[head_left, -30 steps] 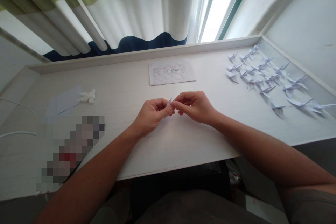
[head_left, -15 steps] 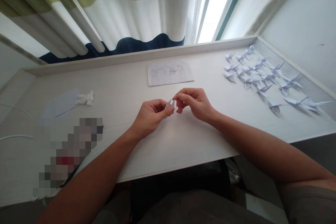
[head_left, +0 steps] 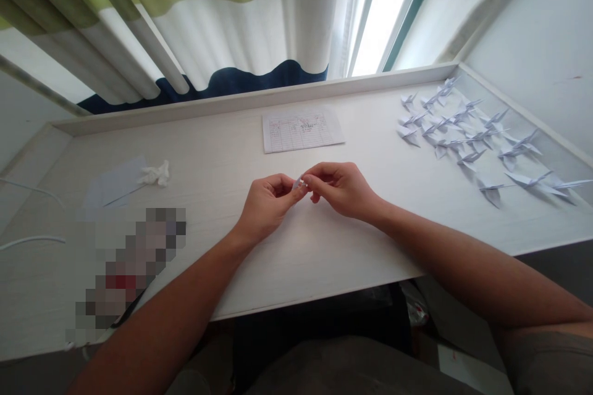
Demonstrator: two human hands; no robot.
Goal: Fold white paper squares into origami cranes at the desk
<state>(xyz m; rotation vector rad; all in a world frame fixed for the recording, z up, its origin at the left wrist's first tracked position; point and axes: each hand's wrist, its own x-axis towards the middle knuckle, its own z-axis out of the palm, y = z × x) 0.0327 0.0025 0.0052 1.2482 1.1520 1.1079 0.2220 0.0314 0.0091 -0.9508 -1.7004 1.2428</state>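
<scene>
A small folded piece of pale paper (head_left: 297,182) is pinched between both hands above the middle of the white desk (head_left: 324,247). My left hand (head_left: 269,205) curls its fingers round the paper from the left. My right hand (head_left: 340,187) meets it from the right, thumb and forefinger closed on the paper's tip. Most of the paper is hidden inside the fingers.
Several folded paper cranes (head_left: 463,133) lie in rows at the desk's right. A lined sheet (head_left: 302,129) lies behind the hands. At the left are pale paper sheets (head_left: 115,182), a crumpled white wad (head_left: 155,173), white cables (head_left: 28,241) and a blurred-out patch.
My right hand's fingertips have closed back onto the paper tip after drawing slightly apart half a second ago. The view has shifted a little; the hands stay in the same place.
</scene>
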